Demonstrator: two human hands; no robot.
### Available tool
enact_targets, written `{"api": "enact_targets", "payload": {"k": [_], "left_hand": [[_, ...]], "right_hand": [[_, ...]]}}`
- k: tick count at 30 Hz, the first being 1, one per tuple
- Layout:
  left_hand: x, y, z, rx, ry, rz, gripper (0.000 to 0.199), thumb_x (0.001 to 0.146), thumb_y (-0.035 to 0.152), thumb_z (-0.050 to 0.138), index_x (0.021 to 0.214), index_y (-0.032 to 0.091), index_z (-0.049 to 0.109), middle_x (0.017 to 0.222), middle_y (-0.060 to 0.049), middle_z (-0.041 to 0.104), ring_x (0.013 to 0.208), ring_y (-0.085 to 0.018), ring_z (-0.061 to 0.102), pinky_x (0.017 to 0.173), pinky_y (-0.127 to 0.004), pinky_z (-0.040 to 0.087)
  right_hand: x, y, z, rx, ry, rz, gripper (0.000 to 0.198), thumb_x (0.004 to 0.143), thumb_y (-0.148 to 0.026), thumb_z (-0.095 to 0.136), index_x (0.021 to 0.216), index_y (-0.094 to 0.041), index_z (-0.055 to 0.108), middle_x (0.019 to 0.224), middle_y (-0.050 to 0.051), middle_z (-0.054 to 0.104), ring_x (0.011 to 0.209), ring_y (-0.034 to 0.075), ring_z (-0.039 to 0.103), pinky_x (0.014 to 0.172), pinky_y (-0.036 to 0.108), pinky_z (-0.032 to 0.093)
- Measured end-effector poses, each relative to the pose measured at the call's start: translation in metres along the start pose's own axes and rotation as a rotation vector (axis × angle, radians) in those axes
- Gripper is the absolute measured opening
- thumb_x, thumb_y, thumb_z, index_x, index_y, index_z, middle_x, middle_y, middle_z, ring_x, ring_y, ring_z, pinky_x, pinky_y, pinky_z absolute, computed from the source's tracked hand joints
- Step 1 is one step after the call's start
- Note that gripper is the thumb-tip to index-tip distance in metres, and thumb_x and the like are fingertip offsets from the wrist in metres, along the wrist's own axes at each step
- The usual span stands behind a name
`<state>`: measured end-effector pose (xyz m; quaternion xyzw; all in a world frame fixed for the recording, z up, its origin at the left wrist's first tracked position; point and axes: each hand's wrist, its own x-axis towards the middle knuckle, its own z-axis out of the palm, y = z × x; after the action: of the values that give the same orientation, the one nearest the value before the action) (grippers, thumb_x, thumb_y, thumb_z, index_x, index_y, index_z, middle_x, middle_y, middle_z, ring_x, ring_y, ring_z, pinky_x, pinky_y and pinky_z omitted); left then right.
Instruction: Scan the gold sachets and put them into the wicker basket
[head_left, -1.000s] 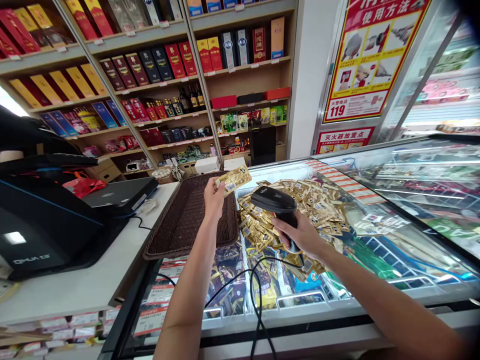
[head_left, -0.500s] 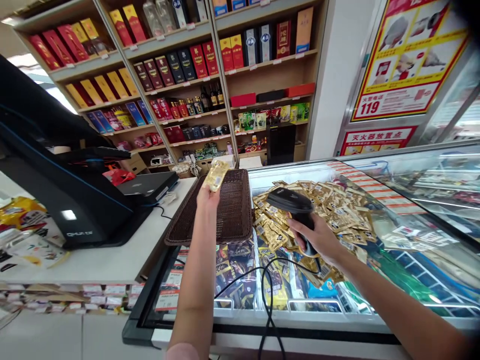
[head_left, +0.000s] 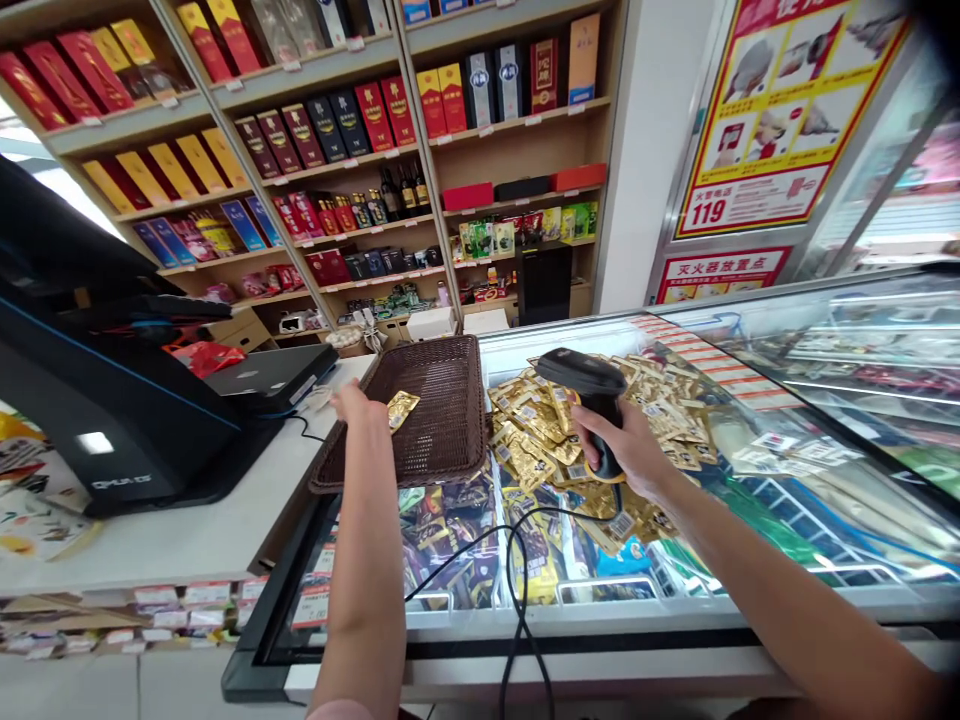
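My right hand (head_left: 619, 440) grips the handle of a black barcode scanner (head_left: 581, 375), held over a heap of gold foil packets (head_left: 529, 455) on the glass freezer top (head_left: 750, 485). A dark brown woven basket (head_left: 471, 425) stands to the left of the heap. One gold packet (head_left: 403, 410) lies in it. At the basket's left side is my left hand (head_left: 358, 405), apart from that packet; its fingers are partly hidden but look loosely open, with nothing seen in them. Beside its fingertips lies a small crumpled pale thing (head_left: 322, 398) on the counter.
The scanner's black cable (head_left: 517, 570) loops over the freezer front. A black checkout machine (head_left: 142, 400) and a flat dark device (head_left: 274, 375) occupy the white counter (head_left: 187, 540) at left. Shelves of boxed bottles (head_left: 322, 130) line the back, and a poster (head_left: 787, 120) hangs at right.
My left hand has let go of the gold packet, which now lies in the basket, and has moved left and down. My right hand still holds the scanner over the heap. The view has shifted slightly.
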<state>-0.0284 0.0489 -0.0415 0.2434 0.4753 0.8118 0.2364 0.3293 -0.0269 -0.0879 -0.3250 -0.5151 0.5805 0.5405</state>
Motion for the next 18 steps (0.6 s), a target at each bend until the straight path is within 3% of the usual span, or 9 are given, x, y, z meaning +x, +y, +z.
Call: {"api": "enact_targets", "payload": {"k": [3,4,7,11,13,16,18], "left_hand": [[-0.020,0.002,0.023,-0.027,0.013,0.061,0.025,0.082,0.018,0.058,0.107,0.025,0.059,0.110,0.000,0.064,0.109,-0.014,0.058,0.095,-0.030,0.046],[-0.030,-0.001,0.035,-0.004,-0.071,0.075,0.023,0.082,0.021,0.059,0.104,0.024,0.060,0.110,-0.001,0.065,0.107,-0.013,0.058,0.095,-0.029,0.045],[-0.071,-0.021,0.077,0.264,-0.518,-0.014,0.018,0.082,0.033,0.063,0.096,0.023,0.064,0.107,-0.001,0.067,0.098,-0.012,0.061,0.089,-0.027,0.045],[-0.124,-0.069,0.129,0.521,-0.809,-0.235,0.015,0.078,0.030,0.073,0.080,0.015,0.069,0.086,-0.006,0.069,0.080,-0.018,0.063,0.076,-0.032,0.048],[-0.140,-0.092,0.146,0.642,-0.851,-0.289,0.018,0.079,0.029,0.075,0.080,0.012,0.069,0.084,-0.008,0.069,0.081,-0.020,0.063,0.078,-0.035,0.049],[-0.151,-0.115,0.162,0.742,-0.843,-0.297,0.029,0.090,0.036,0.065,0.107,0.013,0.066,0.108,-0.008,0.067,0.094,-0.021,0.064,0.084,-0.039,0.054],[-0.153,-0.123,0.168,0.763,-0.822,-0.293,0.031,0.093,0.037,0.061,0.115,0.015,0.062,0.116,-0.007,0.064,0.098,-0.021,0.064,0.084,-0.040,0.056]], "right_hand": [[0.008,-0.011,-0.011,0.069,0.080,-0.023,0.037,0.073,-0.046,0.080,0.093,-0.021,0.061,0.059,-0.006,0.055,0.037,0.007,0.044,0.033,0.021,0.036],[0.010,-0.014,-0.015,0.089,0.112,-0.021,0.036,0.072,-0.045,0.080,0.090,-0.020,0.061,0.059,-0.006,0.055,0.037,0.007,0.044,0.032,0.021,0.036],[0.018,-0.017,-0.025,0.141,0.211,-0.007,0.036,0.071,-0.045,0.081,0.085,-0.020,0.060,0.059,-0.006,0.055,0.037,0.007,0.044,0.032,0.021,0.036],[0.026,-0.012,-0.032,0.159,0.259,-0.007,0.035,0.071,-0.046,0.081,0.078,-0.020,0.058,0.058,-0.006,0.055,0.037,0.007,0.045,0.032,0.021,0.037],[0.028,-0.008,-0.034,0.158,0.261,-0.013,0.035,0.071,-0.046,0.080,0.077,-0.020,0.057,0.058,-0.005,0.055,0.037,0.007,0.044,0.031,0.021,0.037],[0.031,-0.004,-0.034,0.158,0.259,-0.006,0.036,0.071,-0.046,0.080,0.076,-0.020,0.056,0.058,-0.005,0.056,0.037,0.007,0.044,0.031,0.021,0.037],[0.030,-0.003,-0.033,0.143,0.252,-0.007,0.036,0.071,-0.047,0.080,0.076,-0.020,0.056,0.058,-0.005,0.056,0.036,0.007,0.044,0.031,0.022,0.037]]}}
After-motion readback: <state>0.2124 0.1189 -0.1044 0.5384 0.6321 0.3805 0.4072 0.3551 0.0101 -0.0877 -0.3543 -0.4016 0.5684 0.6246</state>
